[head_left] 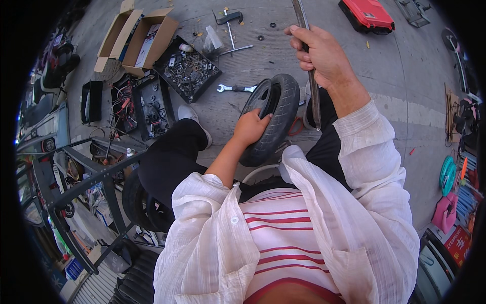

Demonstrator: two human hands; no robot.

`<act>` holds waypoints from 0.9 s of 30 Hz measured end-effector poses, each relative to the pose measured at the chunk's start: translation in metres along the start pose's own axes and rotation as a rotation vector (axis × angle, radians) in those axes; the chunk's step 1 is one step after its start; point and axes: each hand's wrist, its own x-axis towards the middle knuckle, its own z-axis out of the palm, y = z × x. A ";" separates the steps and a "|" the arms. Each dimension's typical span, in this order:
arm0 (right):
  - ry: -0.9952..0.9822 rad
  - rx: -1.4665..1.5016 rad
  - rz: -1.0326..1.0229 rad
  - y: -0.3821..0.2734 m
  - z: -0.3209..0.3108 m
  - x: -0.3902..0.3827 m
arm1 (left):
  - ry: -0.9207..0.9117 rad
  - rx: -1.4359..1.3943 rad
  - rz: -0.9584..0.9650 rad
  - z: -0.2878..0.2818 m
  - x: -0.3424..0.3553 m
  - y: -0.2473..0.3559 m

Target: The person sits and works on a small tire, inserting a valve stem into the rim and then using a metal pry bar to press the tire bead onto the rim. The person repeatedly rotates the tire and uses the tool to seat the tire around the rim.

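A small black tyre (276,119) stands on edge between my knees, tilted a little. My left hand (250,126) grips its near side, with the fingertips curled into the open middle. Up and to the right, my right hand (324,55) is closed round a long flat metal bar (314,93), which looks like a tyre lever. One end of the bar points away from me; the other hangs down beside the tyre without touching it. Just beyond the tyre lies a wrench (236,88) on the ground.
A black tray of loose metal parts (190,68) and open cardboard boxes (139,38) are at the far left. A T-handle tool (231,35) lies beyond the wrench. A red case (367,16) is far right. A metal frame (91,177) stands at my left, near another tyre (139,200).
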 end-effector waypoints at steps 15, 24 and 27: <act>-0.012 -0.014 -0.002 0.001 0.001 0.000 | 0.031 0.000 0.006 -0.002 -0.001 0.000; -0.005 -0.004 0.002 0.000 0.000 0.000 | 0.021 -0.037 -0.012 -0.003 0.002 -0.003; 0.002 -0.004 0.007 0.000 0.000 0.000 | 0.003 -0.040 -0.028 -0.005 0.002 -0.003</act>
